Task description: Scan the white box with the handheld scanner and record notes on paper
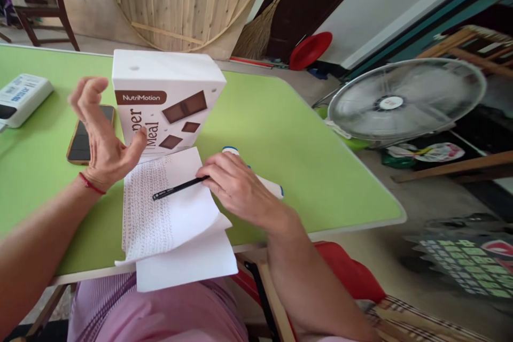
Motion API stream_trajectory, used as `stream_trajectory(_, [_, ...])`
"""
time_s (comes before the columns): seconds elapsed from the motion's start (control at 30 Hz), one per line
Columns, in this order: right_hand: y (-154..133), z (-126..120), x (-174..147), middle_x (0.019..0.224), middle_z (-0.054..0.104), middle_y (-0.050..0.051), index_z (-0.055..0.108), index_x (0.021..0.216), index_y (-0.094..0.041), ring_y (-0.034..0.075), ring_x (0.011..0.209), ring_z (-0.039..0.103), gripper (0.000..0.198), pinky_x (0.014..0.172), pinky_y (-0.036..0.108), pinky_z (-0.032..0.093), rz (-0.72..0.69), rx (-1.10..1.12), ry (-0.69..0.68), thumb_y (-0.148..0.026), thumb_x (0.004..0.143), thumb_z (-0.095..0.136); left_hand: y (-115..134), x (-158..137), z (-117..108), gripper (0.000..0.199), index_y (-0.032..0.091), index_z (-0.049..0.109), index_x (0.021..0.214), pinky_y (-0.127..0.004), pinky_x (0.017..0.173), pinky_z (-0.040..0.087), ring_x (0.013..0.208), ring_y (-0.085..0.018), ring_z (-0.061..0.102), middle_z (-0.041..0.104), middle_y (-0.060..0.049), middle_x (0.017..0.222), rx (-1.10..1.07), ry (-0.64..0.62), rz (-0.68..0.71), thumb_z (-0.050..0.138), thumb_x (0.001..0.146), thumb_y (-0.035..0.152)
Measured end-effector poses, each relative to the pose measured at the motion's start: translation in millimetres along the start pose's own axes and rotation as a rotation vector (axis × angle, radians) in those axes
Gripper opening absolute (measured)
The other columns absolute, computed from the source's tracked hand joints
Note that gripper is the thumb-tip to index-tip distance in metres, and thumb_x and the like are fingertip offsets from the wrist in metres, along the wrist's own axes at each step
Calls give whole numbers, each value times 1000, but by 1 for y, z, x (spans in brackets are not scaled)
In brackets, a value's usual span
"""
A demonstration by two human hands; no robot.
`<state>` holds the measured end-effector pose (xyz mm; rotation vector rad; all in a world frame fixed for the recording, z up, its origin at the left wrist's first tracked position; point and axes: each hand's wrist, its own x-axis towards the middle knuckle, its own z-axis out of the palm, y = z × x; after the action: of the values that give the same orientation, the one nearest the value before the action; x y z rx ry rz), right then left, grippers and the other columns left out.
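My right hand (236, 187) pinches one end of a black pen (176, 190), which lies slanted over a sheet of paper (160, 219) covered on its left part with rows of small handwriting. Beneath that sheet a blank white page (188, 267) sticks out past the table's front edge. Raised beside the box, my left hand (106, 128) has its thumb and fingers apart and nothing in it. A white NutriMotion box (170, 101) with brown pictures stands upright behind the paper. Partly hidden by my right hand is a white object with blue ends (270, 186).
Behind my left hand lies a phone (81, 141) on the green table (260, 117). A white device (24, 99) with a cable sits at the far left. Off the table's right side stands a fan (406, 99). A red stool (348, 267) is below the front edge.
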<state>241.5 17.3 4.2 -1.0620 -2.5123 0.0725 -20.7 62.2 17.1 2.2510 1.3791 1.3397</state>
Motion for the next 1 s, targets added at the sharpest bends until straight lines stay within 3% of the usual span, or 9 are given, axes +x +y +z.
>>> stream_trajectory(0.03, [3, -4, -1, 94, 63, 10, 64, 98, -19, 24, 89, 59, 20, 82, 43, 50, 7, 25, 43, -14, 97, 45, 5, -1, -2, 49, 22, 43, 123, -66, 107, 30, 134, -38, 35, 49, -13, 126, 54, 154, 76, 58, 86, 49])
stream_trajectory(0.1, [11, -12, -3, 92, 64, 8, 62, 96, -21, 23, 88, 62, 14, 80, 43, 52, 17, 89, 140, -16, 96, 48, 14, -4, -1, 26, 23, 51, 103, -59, 96, 42, 112, -33, 53, 56, -9, 106, 92, 155, 202, 60, 83, 38])
stream_trajectory(0.23, [21, -25, -5, 86, 65, 5, 57, 91, -25, 22, 80, 65, 5, 73, 41, 54, 134, 215, 371, -24, 87, 59, 29, -14, 14, 18, 20, 59, 84, -35, 62, 48, 65, -19, 58, 61, -5, 78, 230, -506, 288, 47, 90, 32])
stream_trajectory(0.3, [19, -28, -4, 79, 64, 2, 53, 84, -26, 20, 71, 65, 11, 67, 39, 55, 206, 329, 552, -26, 82, 64, 36, -23, 23, 27, 16, 64, 92, -39, 72, 51, 80, -24, 63, 66, -11, 94, 287, -710, 333, 53, 89, 40])
stream_trajectory(0.4, [5, -28, 3, 66, 60, -2, 45, 75, -26, 16, 54, 60, 20, 55, 35, 51, 244, 606, 741, -29, 78, 65, 45, -37, 33, 56, 10, 62, 110, -50, 100, 45, 116, -37, 56, 60, -21, 125, 327, -741, 398, 65, 81, 58])
stream_trajectory(0.6, [-19, 5, 32, 59, 56, -6, 57, 81, -23, 11, 51, 54, 4, 52, 29, 46, 389, 1064, 338, -26, 78, 57, 63, -59, 42, 66, 4, 54, 129, -52, 110, 38, 136, -39, 44, 49, -25, 142, 494, -722, 447, 61, 89, 57])
stream_trajectory(0.73, [-14, 41, 41, 62, 55, -5, 56, 76, -22, 10, 53, 49, 10, 52, 27, 44, 551, 961, 313, -30, 72, 59, 80, -59, 39, 58, 4, 64, 116, -46, 84, 53, 116, -38, 58, 63, -26, 120, 634, -730, 478, 62, 90, 55])
stream_trajectory(0.83, [-8, 54, 40, 61, 55, -5, 54, 71, -23, 11, 55, 49, 9, 55, 27, 45, 536, 798, 347, -30, 70, 59, 89, -57, 33, 50, 9, 70, 93, -38, 55, 49, 83, -32, 63, 67, -19, 86, 679, -741, 398, 65, 86, 58])
stream_trajectory(1.0, [-9, 54, 38, 61, 59, -4, 55, 69, -25, 13, 59, 52, 9, 60, 29, 47, 468, 649, 321, -29, 76, 58, 94, -59, 29, 49, 8, 72, 92, -36, 50, 42, 73, -30, 62, 68, -20, 85, 665, -716, 290, 67, 85, 56])
